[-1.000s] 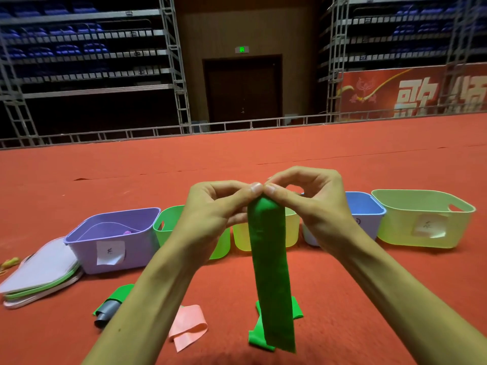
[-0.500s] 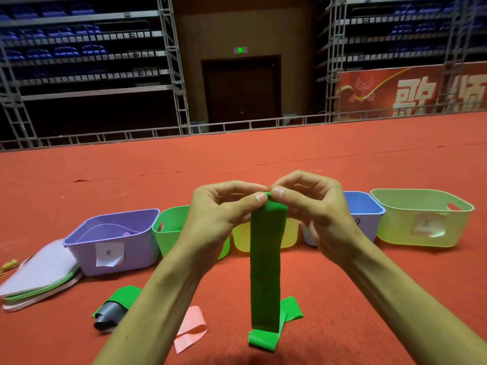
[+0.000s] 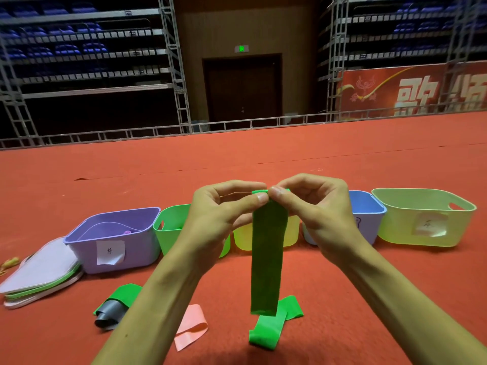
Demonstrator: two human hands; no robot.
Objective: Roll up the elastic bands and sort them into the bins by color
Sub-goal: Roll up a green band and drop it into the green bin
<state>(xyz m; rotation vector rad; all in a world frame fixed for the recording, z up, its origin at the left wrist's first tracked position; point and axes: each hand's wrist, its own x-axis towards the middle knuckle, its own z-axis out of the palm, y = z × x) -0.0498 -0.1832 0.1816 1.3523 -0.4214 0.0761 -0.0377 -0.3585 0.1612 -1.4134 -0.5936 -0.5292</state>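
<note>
Pinching the top edge of the green band between thumb and forefinger of my left hand and right hand, thumbs nearly touching, I am holding it raised over the red carpet. It is hanging straight down from the grip, long axis vertical: a flat, matte, limp strip. The green bin is sitting just behind my left hand, so that hand is nearer.

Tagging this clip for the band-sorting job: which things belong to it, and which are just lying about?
Job: held green band, pinched by left hand and right hand; loose green band, pink band, grey band; purple bin, green bin, yellow bin, blue bin, pale green bin.
Lying about: flat stacked panels; yellow bits.
</note>
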